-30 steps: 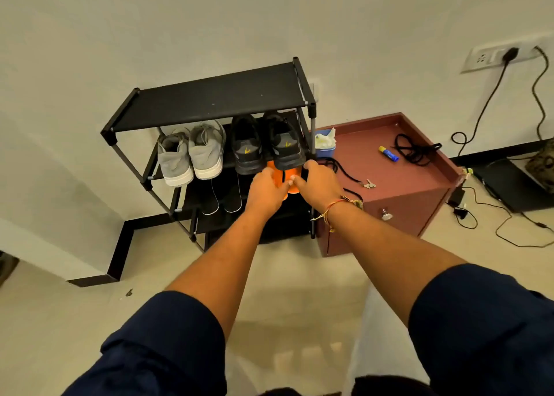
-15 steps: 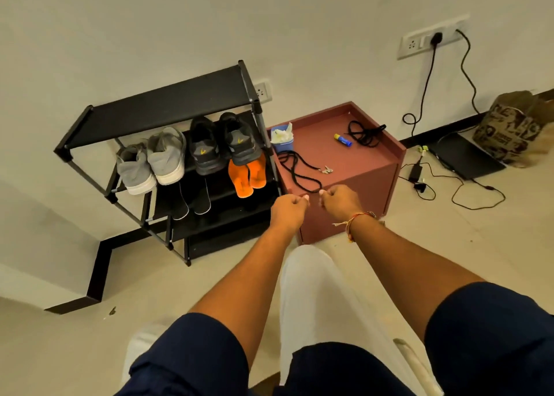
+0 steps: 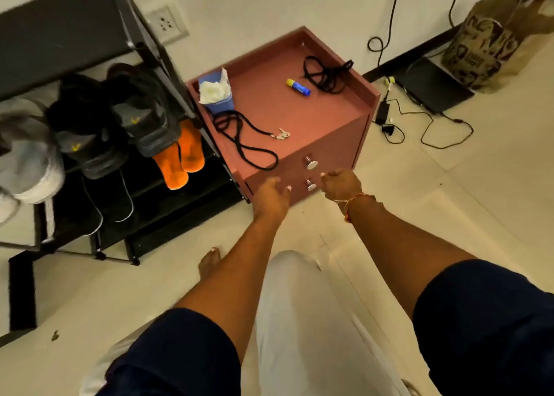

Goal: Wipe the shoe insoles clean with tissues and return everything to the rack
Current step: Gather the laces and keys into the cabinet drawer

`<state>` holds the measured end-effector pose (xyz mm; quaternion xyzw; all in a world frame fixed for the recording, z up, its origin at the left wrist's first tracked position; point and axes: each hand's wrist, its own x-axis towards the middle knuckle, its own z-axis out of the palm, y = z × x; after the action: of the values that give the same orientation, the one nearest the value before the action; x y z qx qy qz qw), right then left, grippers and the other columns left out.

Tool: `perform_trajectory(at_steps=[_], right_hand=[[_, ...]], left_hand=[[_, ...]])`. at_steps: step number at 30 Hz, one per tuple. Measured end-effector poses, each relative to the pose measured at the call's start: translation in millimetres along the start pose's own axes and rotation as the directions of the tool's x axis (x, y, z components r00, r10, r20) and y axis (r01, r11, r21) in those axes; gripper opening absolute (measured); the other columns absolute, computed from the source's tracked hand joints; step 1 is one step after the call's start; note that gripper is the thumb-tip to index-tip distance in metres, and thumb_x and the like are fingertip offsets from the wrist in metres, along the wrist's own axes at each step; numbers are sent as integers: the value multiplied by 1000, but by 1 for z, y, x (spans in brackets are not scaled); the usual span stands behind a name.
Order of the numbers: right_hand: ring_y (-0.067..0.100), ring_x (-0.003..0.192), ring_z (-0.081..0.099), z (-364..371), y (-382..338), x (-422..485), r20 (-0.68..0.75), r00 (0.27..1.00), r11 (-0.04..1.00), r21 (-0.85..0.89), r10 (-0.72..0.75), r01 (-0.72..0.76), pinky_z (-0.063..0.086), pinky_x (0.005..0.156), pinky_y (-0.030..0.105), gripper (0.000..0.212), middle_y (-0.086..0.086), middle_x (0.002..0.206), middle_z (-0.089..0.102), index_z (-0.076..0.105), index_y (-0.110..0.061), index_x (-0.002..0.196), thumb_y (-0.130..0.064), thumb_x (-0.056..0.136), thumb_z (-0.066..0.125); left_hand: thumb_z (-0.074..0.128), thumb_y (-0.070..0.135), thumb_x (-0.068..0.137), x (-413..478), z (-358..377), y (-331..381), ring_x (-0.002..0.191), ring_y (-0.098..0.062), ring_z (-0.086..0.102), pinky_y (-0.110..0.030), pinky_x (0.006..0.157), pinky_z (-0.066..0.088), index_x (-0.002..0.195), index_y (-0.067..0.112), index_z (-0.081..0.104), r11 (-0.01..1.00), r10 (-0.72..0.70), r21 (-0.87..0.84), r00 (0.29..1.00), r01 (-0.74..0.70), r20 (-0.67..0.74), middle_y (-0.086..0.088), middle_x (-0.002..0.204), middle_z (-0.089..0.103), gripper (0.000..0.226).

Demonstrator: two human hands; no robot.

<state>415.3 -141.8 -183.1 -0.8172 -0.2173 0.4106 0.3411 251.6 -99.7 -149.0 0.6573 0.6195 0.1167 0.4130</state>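
Observation:
Two orange insoles point(image 3: 179, 156) lie on the middle shelf of the black shoe rack point(image 3: 141, 54), sticking out from under a pair of dark shoes point(image 3: 120, 117). Grey shoes point(image 3: 27, 153) stand further left on the same shelf. A blue tissue box point(image 3: 217, 91) with white tissue showing sits on the maroon cabinet point(image 3: 299, 117) beside the rack. My left hand point(image 3: 271, 196) and right hand point(image 3: 340, 184) hang in front of the cabinet's drawer knobs, fingers loosely curled, holding nothing.
On the cabinet top lie a black cord with keys point(image 3: 248, 139), a blue and yellow tube point(image 3: 298, 86) and a tangled black cable point(image 3: 326, 72). Chargers and wires point(image 3: 419, 123), a laptop point(image 3: 431, 85) and a printed bag point(image 3: 491, 42) are on the floor at right.
Both hands let go of the orange insoles on the rack shelf and drew back to the right, in front of the cabinet. My view dropped and moved closer.

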Motion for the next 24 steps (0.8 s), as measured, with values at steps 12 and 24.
perform_trajectory(at_steps=[12, 24], right_hand=[[26, 113, 64, 50, -7, 97, -72, 997, 998, -62, 6, -10, 42, 81, 20, 55, 8, 138, 58, 45, -11, 146, -32, 97, 61], [22, 94, 61, 66, 1, 141, -182, 983, 985, -169, -8, -23, 45, 68, 27, 15, 0, 95, 65, 63, -20, 98, -23, 87, 72]], left_hand=[[60, 24, 98, 67, 30, -41, 151, -25, 21, -36, 123, 18, 152, 10, 33, 804, 344, 522, 939, -285, -18, -9, 161, 30, 62], [65, 16, 94, 84, 31, -67, 151, -25, 21, -41, 121, 28, 149, 10, 38, 749, 451, 550, 892, -369, -16, -9, 159, 31, 61]])
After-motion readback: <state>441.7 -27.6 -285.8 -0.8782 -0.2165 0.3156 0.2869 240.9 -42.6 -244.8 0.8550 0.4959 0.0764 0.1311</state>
